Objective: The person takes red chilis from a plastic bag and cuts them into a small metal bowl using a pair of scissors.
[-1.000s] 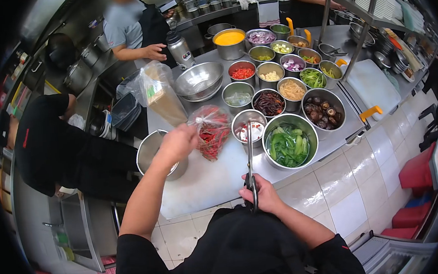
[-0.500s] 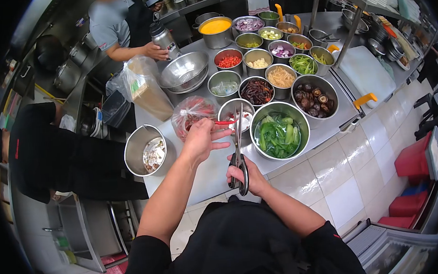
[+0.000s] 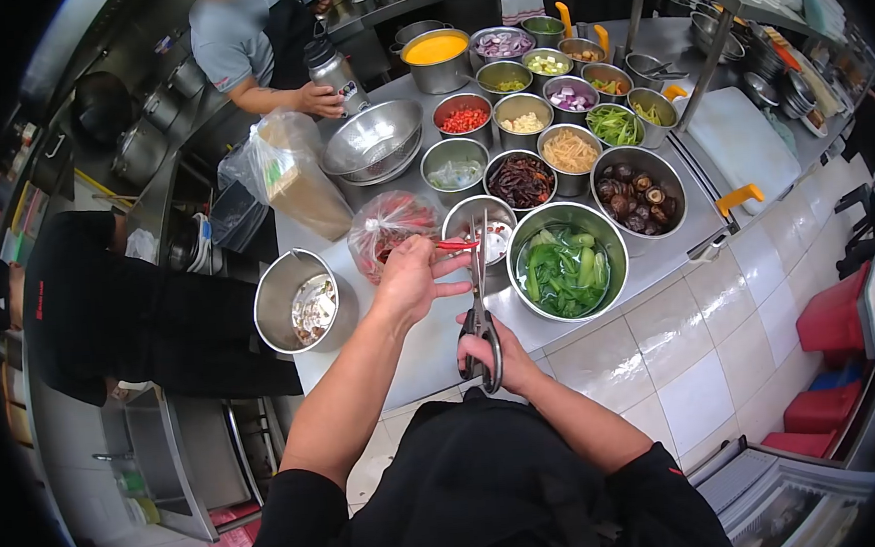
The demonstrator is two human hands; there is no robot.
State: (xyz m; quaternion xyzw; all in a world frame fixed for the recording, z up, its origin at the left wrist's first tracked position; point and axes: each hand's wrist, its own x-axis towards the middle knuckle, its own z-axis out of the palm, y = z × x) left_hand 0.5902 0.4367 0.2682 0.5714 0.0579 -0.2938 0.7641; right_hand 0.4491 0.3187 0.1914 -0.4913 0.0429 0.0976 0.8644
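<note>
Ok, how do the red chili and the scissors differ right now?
The red chili is much shorter than the scissors. The chili is red; the scissors have metal blades and black handles. The chili lies crosswise in the left grip; the scissors point forward in the right grip. Both are held up.

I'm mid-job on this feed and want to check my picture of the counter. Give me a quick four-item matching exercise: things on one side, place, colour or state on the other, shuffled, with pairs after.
Things:
1. single red chili
2. scissors
3. leafy greens
4. mushrooms

Place, colour or state:
A. in liquid in a metal pot
B. held in the left hand
C. dark brown
D. blades open, handles in the right hand

Pairs: 1-B, 2-D, 3-A, 4-C
</note>
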